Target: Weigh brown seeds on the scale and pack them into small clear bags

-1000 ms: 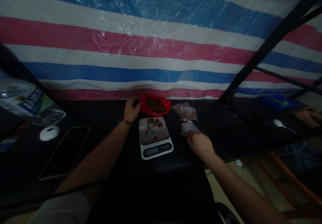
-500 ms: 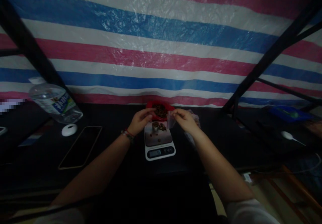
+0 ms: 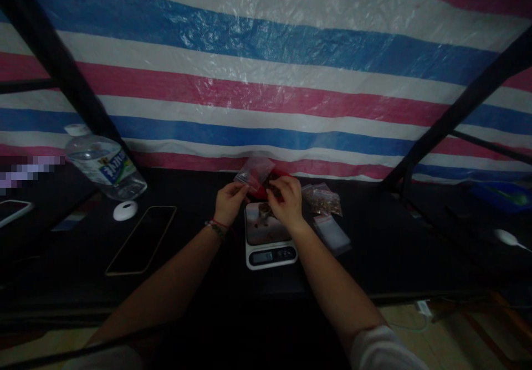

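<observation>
The left hand (image 3: 228, 205) pinches a clear bag (image 3: 255, 170); the right hand (image 3: 288, 201) is at the red bag (image 3: 261, 194).

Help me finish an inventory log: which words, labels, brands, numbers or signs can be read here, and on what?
Nothing can be quoted with certainty.
Bottle label: large characters, too blurred.
Scale display: digits, too small to be sure.
Scale buttons: any markings too small.

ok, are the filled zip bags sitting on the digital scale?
No, the filled zip bags lie on the black tabletop, to the right of the digital scale.
</observation>
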### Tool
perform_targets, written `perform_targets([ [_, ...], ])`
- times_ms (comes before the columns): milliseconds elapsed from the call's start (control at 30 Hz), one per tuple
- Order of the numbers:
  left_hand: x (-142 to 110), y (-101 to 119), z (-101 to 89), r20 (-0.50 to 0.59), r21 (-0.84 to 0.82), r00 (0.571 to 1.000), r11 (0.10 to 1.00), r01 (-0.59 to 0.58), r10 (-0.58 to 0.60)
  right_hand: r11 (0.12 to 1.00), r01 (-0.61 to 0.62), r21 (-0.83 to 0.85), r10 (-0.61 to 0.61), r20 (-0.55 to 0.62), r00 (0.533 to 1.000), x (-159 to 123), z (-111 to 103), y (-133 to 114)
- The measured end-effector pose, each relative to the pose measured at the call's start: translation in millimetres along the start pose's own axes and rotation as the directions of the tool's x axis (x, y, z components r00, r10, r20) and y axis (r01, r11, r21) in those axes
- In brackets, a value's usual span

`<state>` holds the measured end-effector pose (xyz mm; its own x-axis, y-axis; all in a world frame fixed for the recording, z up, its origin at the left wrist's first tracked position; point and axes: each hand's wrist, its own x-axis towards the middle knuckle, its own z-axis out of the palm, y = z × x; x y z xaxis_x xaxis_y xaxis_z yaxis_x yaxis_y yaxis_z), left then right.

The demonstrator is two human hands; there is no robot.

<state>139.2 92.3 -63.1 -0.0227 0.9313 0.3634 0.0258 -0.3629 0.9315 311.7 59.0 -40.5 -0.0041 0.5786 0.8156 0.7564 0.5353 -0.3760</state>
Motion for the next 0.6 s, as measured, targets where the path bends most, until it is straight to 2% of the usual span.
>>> perform_targets([
  [100,-4,-2,2.9,0.086,0.067,0.995,0.996,-0.063,0.057,0.994,0.089,0.07,-0.098,0.137,0.986,-11,4,0],
  [200,-12,-4,5.9,0.193,0.141,0.968,0.971,-0.192,0.163,0.99,0.077,0.115,-0.102,0.228,0.968,-15,6,3],
  [400,-19,-1,4.6,0.264,0.332,0.893,0.835,-0.439,0.364,0.981,0.1,0.164,-0.144,0.286,0.947,-13,5,5],
  [500,-19,2,3.1,0.284,0.34,0.863,0.797,-0.498,0.418,0.971,0.138,0.195,-0.192,0.289,0.938,-14,5,3],
  [600,-19,2,2.2,0.294,0.351,0.856,0.784,-0.511,0.426,0.968,0.112,0.226,-0.177,0.293,0.939,-15,5,0],
])
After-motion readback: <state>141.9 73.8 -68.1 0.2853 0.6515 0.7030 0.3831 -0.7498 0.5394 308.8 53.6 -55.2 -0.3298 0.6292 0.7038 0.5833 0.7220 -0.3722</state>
